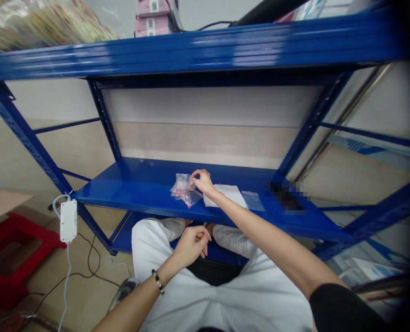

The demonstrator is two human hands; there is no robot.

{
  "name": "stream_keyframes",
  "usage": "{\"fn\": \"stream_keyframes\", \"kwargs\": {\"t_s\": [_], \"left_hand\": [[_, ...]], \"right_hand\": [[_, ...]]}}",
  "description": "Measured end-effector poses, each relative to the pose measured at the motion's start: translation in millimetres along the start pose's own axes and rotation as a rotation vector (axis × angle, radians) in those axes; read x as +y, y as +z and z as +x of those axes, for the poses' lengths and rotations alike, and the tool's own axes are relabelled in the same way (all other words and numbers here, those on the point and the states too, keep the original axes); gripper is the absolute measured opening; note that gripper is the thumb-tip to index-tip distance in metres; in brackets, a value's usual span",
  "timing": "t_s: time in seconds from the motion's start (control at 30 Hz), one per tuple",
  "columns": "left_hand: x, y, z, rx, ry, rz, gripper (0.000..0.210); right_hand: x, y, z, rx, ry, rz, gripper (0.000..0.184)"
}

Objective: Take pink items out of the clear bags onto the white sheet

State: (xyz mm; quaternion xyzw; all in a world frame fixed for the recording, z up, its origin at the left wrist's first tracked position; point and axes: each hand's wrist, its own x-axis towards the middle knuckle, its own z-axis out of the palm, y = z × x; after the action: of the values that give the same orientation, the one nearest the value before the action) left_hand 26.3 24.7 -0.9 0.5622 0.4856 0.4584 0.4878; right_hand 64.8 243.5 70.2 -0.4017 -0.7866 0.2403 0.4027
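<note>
Pinching a clear plastic bag (183, 181) at mid-frame in the right hand (202, 181), likely to steady it (with the left hand (193, 242) curled together, seemingly empty, lower centre).

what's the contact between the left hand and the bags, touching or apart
Apart: the head view shows the front edge of the shelf plainly between the left hand and the bags.

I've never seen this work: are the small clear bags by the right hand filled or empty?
At least some look filled: reddish bits show through the clear bags. Whether all are, I cannot tell.
</note>
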Motion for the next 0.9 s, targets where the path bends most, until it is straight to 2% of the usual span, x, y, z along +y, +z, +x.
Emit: {"fn": "stream_keyframes", "kwargs": {"t_s": [0.13,0.23,0.3,0.37,0.47,0.57,0.7,0.9], "left_hand": [[0.0,-5.9,4.7,0.113,0.017,-0.047,0.031],[3.5,-12.7,6.1,0.325,0.076,-0.094,0.043],[7.4,-16.5,4.8,0.39,0.146,-0.062,0.046],[10.5,-17.5,2.3,0.312,0.206,0.0,0.045],[10.3,-11.3,-2.5,0.212,0.222,0.046,0.039],[5.6,0.2,-7.4,0.135,0.189,0.04,0.038],[0.3,10.4,-9.0,0.046,0.097,-0.027,0.04],[1.4,10.3,-4.5,0.014,0.009,-0.085,0.043]], "right_hand": [[-16.4,-9.5,-21.2,0.094,0.036,0.191,0.012],[-30.5,-20.0,-66.6,0.187,0.125,0.455,0.015],[-38.6,-28.7,-108.3,0.174,0.198,0.665,0.02],[-43.2,-37.8,-152.7,0.141,0.281,0.759,0.024],[-39.4,-50.4,-211.9,0.102,0.442,0.833,0.029],[-25.1,-61.9,-250.5,0.072,0.582,0.853,0.03],[-7.8,-76.5,-262.5,-0.082,0.634,0.88,0.028],[5.4,-88.4,-244.6,-0.225,0.511,0.722,0.032]]}}
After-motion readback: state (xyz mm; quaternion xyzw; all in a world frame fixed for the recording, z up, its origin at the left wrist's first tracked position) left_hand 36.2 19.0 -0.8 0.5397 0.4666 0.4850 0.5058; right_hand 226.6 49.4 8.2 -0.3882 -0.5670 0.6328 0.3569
